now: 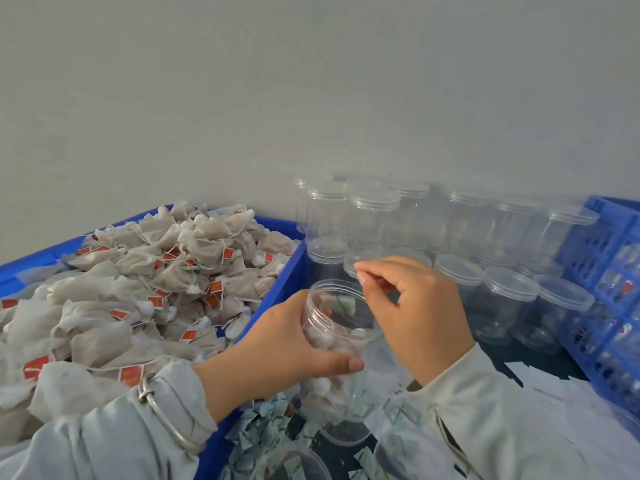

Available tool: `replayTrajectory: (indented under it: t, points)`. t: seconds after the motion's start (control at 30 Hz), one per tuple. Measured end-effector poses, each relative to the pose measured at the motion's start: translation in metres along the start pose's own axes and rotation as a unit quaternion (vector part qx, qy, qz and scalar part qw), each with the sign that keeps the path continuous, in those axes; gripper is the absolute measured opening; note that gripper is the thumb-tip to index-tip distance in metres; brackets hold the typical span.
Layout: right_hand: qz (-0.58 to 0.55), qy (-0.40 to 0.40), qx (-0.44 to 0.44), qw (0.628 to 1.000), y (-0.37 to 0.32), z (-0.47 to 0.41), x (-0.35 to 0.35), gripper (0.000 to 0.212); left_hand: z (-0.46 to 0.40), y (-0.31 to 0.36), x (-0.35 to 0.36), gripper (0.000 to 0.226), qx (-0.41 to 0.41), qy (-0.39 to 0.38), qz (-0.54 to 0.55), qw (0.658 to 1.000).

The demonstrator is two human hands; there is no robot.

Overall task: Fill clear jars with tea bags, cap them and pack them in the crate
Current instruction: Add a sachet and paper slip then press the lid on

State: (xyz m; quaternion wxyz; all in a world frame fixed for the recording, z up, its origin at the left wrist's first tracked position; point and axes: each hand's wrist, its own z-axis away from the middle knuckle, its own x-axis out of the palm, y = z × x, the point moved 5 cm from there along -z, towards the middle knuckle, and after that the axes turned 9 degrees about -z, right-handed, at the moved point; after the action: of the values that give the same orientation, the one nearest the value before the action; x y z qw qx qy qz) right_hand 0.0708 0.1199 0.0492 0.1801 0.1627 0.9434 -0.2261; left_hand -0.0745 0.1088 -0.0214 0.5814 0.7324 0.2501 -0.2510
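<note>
My left hand (284, 344) grips an uncapped clear jar (341, 341) partly filled with tea bags, tilted toward me over the dark table. A small green-and-white packet (341, 303) lies inside near the jar's mouth. My right hand (412, 306) hovers over the mouth with fingers curled, thumb and forefinger pinched together; whether it holds anything I cannot tell. A heap of tea bags (138, 289) with red tags fills the blue bin (287, 275) on the left. A blue crate (609, 271) stands at the right.
Several capped empty clear jars (509, 299) stand in stacked rows against the wall between bin and crate. Green-printed packets (273, 420) lie scattered on the table below the jar. White paper (561, 386) lies at lower right. A loose clear lid (346, 431) sits below.
</note>
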Motion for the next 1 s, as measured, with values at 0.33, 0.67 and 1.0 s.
replayTrajectory:
  t: [0.33,0.67,1.0]
  points:
    - [0.099,-0.045,0.179,0.978,0.075,0.052,-0.076,0.016,-0.001,-0.005,-0.003,0.107,-0.057,0.007,-0.034,0.998]
    - [0.207,-0.298,0.45,0.816,0.146,0.154,-0.084,0.043,-0.007,0.012,0.004,0.105,-0.109,0.072,0.005,0.991]
    - [0.243,-0.258,0.491,0.796,0.159,0.171,-0.072,0.042,-0.024,0.037,0.052,0.066,-0.106,0.012,0.093,0.99]
